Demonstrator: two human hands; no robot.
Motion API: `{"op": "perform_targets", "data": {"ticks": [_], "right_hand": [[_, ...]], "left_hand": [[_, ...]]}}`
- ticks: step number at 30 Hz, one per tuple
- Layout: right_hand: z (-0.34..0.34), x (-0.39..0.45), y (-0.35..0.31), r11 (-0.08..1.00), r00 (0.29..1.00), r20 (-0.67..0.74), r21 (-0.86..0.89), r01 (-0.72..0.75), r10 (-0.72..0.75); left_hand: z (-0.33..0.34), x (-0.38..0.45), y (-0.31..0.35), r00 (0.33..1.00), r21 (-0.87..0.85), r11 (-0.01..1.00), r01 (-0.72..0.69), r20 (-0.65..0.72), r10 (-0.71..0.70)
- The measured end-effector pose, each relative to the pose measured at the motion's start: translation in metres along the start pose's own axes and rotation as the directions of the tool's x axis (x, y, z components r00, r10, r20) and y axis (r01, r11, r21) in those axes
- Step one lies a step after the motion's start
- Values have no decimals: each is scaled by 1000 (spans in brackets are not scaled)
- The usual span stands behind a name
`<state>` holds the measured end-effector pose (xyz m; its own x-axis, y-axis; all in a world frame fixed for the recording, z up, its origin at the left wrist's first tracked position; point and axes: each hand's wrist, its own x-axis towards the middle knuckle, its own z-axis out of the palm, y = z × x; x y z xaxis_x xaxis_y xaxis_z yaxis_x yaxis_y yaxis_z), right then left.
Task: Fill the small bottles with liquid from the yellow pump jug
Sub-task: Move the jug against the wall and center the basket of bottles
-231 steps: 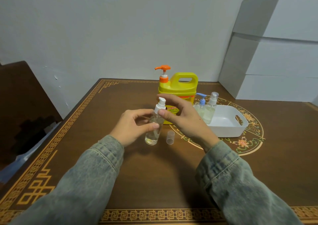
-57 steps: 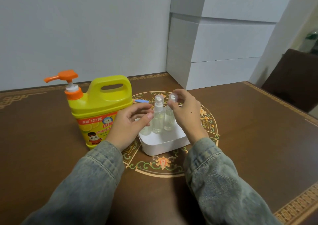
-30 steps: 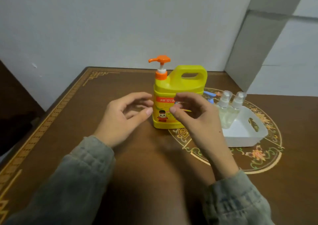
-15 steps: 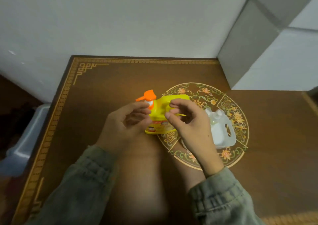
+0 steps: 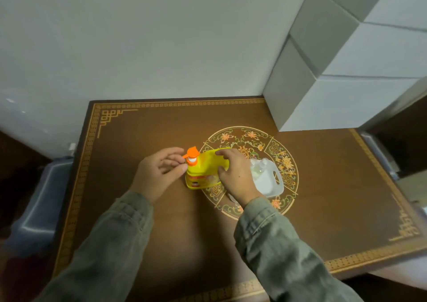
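The dark wooden table [image 5: 323, 186] carried a gold border and a floral medallion [image 5: 251, 137]; the yellow pump jug [image 5: 201, 174] stood at the medallion's left edge; the white tray [image 5: 270, 186] sat on the medallion; stacked white boxes [image 5: 346, 93] rested beyond it.

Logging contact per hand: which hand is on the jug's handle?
The right hand, curled over the yellow jug's handle; the left hand sits by the orange pump.
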<state>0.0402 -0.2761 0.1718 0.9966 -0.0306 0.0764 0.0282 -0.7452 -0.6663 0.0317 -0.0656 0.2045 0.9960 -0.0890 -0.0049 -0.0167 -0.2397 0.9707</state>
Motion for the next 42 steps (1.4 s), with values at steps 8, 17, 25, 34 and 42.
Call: {"op": "perform_targets", "data": {"ticks": [8,17,25,34,42], "right_hand": [[11,37,14,926,975,198,-339,165,-101],[6,79,9,813,872,486,-484,323,-57],[-20,122,2,839,889,438,-427,337,-134],[-84,218,29,867,951,292,-442,232,-105],[-103,291,93,819,980,188,-552,155,-59]], "left_hand": [[9,20,-11,998,63,997,36,-49,-33],[13,37,11,989,40,998,-38,-141,43],[17,82,33,983,52,989,-140,-112,145],[56,191,48,975,-7,976,-219,24,219],[122,300,32,980,-24,986,-166,110,168]]}}
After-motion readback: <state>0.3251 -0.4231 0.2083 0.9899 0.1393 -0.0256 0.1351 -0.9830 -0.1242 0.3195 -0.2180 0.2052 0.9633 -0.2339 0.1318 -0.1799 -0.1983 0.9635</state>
